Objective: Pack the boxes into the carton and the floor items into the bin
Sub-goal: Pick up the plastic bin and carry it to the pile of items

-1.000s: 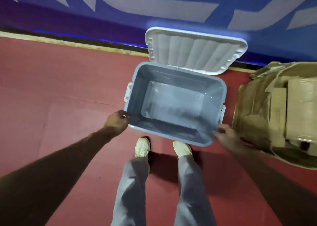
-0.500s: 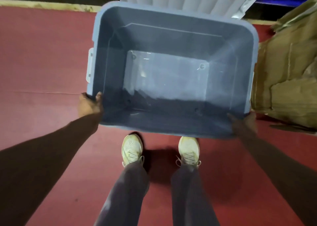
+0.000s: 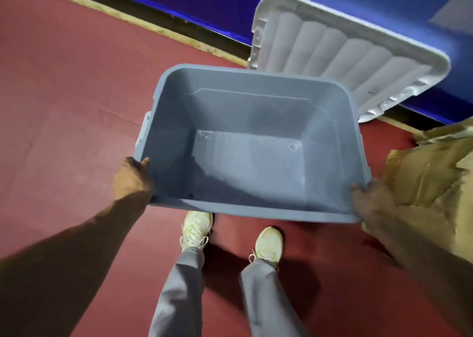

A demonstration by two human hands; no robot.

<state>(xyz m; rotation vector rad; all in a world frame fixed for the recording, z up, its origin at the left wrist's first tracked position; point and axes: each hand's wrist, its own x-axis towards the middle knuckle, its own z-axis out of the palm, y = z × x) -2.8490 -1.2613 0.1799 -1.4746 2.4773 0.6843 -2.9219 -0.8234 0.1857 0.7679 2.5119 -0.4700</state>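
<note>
An empty grey-blue plastic bin point(image 3: 256, 79) hangs in front of me above the red floor, held by its near corners. My left hand point(image 3: 131, 179) grips the near left corner of its rim. My right hand point(image 3: 368, 198) grips the near right corner. A brown cardboard carton point(image 3: 430, 178) with crumpled flaps stands on the floor at the right, close beside the bin and partly cut off by the frame edge. No boxes or loose floor items show in this view.
The bin's white ribbed lid point(image 3: 340, 52) leans against the blue wall point(image 3: 204, 1) behind the bin. My two feet in pale shoes point(image 3: 195, 228) stand just under the bin's near edge. Red floor point(image 3: 64, 106) stretches to the left.
The bin has been gripped at both near corners and lifted off the floor toward me. The view has since swung, so the lid and carton now sit further right.
</note>
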